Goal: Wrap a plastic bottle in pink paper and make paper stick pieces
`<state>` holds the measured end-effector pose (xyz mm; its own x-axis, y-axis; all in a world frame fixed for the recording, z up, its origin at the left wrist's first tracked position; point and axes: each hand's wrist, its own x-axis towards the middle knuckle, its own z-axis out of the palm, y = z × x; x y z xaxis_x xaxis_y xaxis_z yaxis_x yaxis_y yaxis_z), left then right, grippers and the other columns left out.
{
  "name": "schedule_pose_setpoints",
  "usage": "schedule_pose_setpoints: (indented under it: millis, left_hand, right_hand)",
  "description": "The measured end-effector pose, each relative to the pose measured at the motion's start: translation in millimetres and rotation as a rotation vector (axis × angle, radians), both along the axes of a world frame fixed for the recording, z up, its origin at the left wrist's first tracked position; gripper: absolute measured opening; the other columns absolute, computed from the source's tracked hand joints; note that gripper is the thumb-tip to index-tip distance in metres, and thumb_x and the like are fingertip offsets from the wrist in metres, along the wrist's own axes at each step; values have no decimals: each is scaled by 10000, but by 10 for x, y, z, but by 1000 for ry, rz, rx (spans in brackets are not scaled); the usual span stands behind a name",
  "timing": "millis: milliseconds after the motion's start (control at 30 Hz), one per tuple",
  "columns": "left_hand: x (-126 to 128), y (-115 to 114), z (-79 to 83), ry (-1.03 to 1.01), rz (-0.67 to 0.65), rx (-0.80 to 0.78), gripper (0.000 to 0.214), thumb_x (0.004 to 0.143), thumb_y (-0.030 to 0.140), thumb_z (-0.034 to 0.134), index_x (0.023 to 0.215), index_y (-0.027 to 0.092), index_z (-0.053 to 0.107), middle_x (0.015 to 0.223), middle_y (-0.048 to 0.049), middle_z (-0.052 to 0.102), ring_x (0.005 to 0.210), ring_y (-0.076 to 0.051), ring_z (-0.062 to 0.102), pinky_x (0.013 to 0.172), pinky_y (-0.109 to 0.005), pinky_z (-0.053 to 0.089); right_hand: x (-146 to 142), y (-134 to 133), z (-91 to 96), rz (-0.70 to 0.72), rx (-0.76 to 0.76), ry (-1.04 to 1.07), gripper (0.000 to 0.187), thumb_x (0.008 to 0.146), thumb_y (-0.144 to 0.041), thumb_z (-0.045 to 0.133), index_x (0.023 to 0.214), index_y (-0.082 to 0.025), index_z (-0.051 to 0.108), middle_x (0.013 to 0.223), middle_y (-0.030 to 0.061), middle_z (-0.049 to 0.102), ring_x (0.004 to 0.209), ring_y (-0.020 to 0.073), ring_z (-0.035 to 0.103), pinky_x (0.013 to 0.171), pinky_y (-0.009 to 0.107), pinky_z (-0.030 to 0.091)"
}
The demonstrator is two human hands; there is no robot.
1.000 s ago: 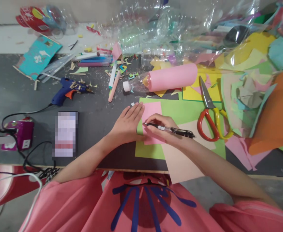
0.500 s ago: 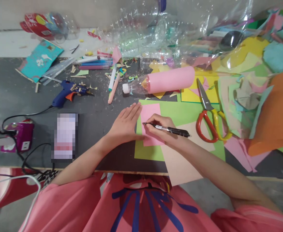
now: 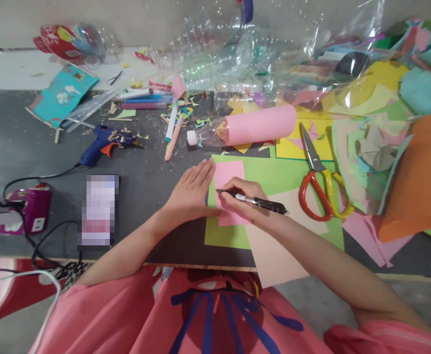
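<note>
My right hand (image 3: 245, 196) grips a black pen (image 3: 265, 202), its tip at the left part of a small pink paper (image 3: 230, 174). Flat beside that paper's left edge lies my left hand (image 3: 192, 194), fingers stretched out and thumb reaching toward the pink paper's lower left. Under the pink paper is a green sheet (image 3: 274, 169), and a pale peach sheet (image 3: 281, 250) extends below my right forearm over the table's front edge. Scissors (image 3: 316, 182) with one red and one yellow handle rest to the right. Behind the sheets lies a pink-wrapped plastic bottle (image 3: 259, 124) with a white cap.
To the left are a blue glue gun (image 3: 102, 145), a phone (image 3: 99, 211) and a purple box (image 3: 27, 209) with cables. Markers (image 3: 171, 120) and scraps lie farther back, near clear plastic bottles (image 3: 200, 59). Crumpled paper (image 3: 375, 147) and an orange sheet (image 3: 417, 172) occupy the right.
The pen has tilted slightly, its back end now a little lower and farther left, with the tip still by the pink paper's left side. My left hand stays in place.
</note>
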<state>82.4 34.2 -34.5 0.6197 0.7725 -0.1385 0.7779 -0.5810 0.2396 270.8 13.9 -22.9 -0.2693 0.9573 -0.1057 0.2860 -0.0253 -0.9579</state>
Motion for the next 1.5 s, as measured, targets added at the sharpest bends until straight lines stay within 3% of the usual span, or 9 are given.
schedule_pose_setpoints:
  millis: [400, 800, 1267, 1500]
  left_hand:
    - [-4, 0, -12, -5, -3, 28, 1165, 682, 776, 599, 1496, 17, 254, 1562, -238, 279, 1473, -345, 255, 1192, -455, 244]
    - [-13, -17, -31, -36, -23, 78, 1133, 694, 740, 622, 1486, 5, 279, 1533, -269, 323, 1454, -373, 292, 1173, -483, 278]
    - [-14, -25, -17, -47, -31, 83, 1098, 714, 706, 627, 1476, -11, 297, 1529, -266, 335, 1449, -379, 300, 1169, -493, 290]
    - [-4, -23, -17, -28, -26, 75, 1104, 710, 705, 634, 1479, -10, 292, 1532, -264, 329, 1451, -379, 296, 1167, -497, 292]
  right_hand:
    - [6, 71, -5, -32, -67, 61, 79, 754, -238, 560, 792, -207, 622, 720, -3, 663, 628, 125, 575, 617, 252, 441]
    - [-59, 57, -98, -31, 53, -68, 30, 726, -203, 594, 697, -207, 595, 619, -33, 622, 538, 102, 523, 556, 230, 405]
    - [-47, 74, -93, 35, 105, -79, 66, 746, -184, 571, 712, -210, 621, 684, -16, 659, 615, 123, 581, 606, 235, 423]
    - [-62, 76, -78, -8, 93, -85, 81, 737, -173, 559, 683, -212, 604, 674, -16, 656, 619, 127, 587, 612, 234, 427]
